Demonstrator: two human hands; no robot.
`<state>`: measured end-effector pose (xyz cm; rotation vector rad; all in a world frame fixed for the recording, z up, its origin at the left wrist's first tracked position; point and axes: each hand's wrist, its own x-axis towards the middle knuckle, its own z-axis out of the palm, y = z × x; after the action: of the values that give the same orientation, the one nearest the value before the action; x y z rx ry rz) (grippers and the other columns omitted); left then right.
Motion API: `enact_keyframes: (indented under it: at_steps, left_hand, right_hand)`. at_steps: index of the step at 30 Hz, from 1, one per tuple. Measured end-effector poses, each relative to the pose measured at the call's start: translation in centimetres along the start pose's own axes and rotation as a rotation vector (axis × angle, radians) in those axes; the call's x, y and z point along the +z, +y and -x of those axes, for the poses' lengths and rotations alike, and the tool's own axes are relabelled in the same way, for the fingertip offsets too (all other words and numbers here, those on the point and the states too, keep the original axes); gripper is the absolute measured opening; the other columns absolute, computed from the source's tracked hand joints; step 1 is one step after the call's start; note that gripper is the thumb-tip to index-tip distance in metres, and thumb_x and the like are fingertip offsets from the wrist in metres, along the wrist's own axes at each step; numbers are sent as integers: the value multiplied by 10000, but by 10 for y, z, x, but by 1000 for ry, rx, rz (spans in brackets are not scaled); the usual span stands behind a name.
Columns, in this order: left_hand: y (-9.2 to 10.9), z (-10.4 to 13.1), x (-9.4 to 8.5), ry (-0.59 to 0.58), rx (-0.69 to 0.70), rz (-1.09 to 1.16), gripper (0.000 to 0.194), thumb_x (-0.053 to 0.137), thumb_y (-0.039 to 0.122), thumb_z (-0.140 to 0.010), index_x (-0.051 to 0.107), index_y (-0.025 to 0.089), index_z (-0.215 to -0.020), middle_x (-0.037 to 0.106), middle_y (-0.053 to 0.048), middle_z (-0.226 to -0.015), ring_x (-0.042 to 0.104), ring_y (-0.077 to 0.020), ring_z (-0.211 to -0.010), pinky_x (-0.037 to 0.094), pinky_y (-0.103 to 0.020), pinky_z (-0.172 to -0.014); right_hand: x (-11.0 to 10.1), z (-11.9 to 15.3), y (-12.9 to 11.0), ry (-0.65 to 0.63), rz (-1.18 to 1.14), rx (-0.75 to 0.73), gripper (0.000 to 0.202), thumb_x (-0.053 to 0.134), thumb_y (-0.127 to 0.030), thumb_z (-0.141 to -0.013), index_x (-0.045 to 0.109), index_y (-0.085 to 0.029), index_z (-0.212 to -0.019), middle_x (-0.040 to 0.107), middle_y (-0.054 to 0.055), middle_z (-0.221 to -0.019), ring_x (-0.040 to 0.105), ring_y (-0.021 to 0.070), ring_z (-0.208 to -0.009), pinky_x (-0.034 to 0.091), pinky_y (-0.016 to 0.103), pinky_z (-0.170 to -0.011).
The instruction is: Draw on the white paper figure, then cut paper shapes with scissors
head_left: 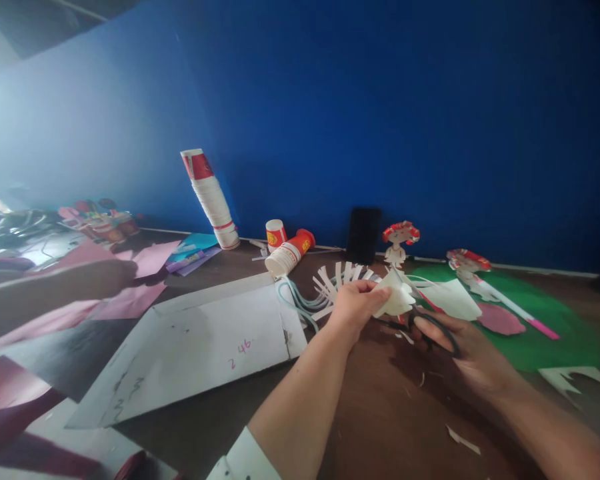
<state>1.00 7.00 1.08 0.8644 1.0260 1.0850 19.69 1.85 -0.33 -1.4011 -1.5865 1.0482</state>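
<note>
My left hand [357, 303] pinches a pale cream paper piece [396, 293] with a wavy edge. My right hand [460, 343] grips a pair of black-handled scissors [445, 337], its fingers through the loops. The blades are at the paper, partly hidden behind it. Just behind my left hand a white paper cup cut into strips [325, 280] fans out. A cream sheet [453, 300] and a pink wavy-edged paper shape [500, 319] lie beyond my right hand. Small paper scraps [463, 440] are scattered on the brown table.
A white cardboard panel [200, 347] lies left, near pink sheets [130, 301]. Paper cups stand in a leaning stack [213, 200]; others lie nearby [290, 253]. A black phone [364, 235] leans against the blue wall beside a paper figure [400, 241]. A pink-tipped marker [523, 310] rests on green paper [575, 340].
</note>
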Motion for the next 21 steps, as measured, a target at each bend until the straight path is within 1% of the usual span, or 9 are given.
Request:
enact_keyframes:
  at_steps: [3,5,7,10,13,16,18,21]
  left_hand:
    - [2,1,0,-1,-52,-4,201,822,212,-791,658,164,-684,601,15,-567,483,-94,-507,352,-224,-523]
    - [3,2,1,-6,-66,-16,211,814,205,-786,641,169,-671,582,24,-557,451,-86,-480,296,-225,-483]
    - [3,3,3,-13,-78,-12,222,809,199,-782,622,175,-666,580,25,-563,447,-85,-471,272,-228,-466]
    - [4,6,6,-34,-113,27,237,797,192,-780,593,184,-659,594,12,-580,487,-105,-498,318,-234,-478]
    - [4,9,9,-73,-130,64,279,788,182,-775,555,188,-622,577,10,-567,486,-114,-514,375,-242,-504]
    - [5,11,11,-95,-127,87,283,794,183,-772,560,179,-612,570,9,-567,471,-106,-513,391,-243,-510]
    - [7,12,11,-100,-133,93,273,795,177,-773,570,172,-619,561,10,-564,456,-96,-501,366,-230,-491]
    - [12,14,10,-114,-175,111,266,787,158,-775,563,166,-631,495,32,-530,386,-65,-464,254,-191,-432]
  right_hand:
    - [-4,-3,6,4,-16,24,551,715,-769,-808,751,-219,-797,699,45,-770,624,227,-740,495,315,-645]
    - [-6,-4,8,17,12,26,554,718,-773,-800,752,-220,-774,715,51,-766,631,239,-750,495,321,-659]
    - [-6,-5,10,19,3,32,542,721,-761,-807,770,-222,-803,723,53,-769,634,245,-762,495,326,-675]
    - [-5,-4,12,15,-40,30,514,732,-726,-824,783,-215,-849,717,53,-782,625,243,-772,490,331,-696]
    - [-5,-5,14,21,-40,15,511,760,-715,-801,772,-204,-823,708,54,-782,606,235,-758,481,329,-680]
    - [-5,-5,15,8,-48,24,511,770,-713,-786,755,-203,-795,694,49,-762,590,221,-727,465,319,-642]
    - [-6,-5,17,-11,-67,37,496,759,-705,-805,732,-211,-770,677,43,-746,578,214,-714,453,315,-627]
    - [-6,-5,20,-35,-110,25,468,728,-677,-856,698,-225,-736,656,36,-738,570,215,-738,454,322,-659]
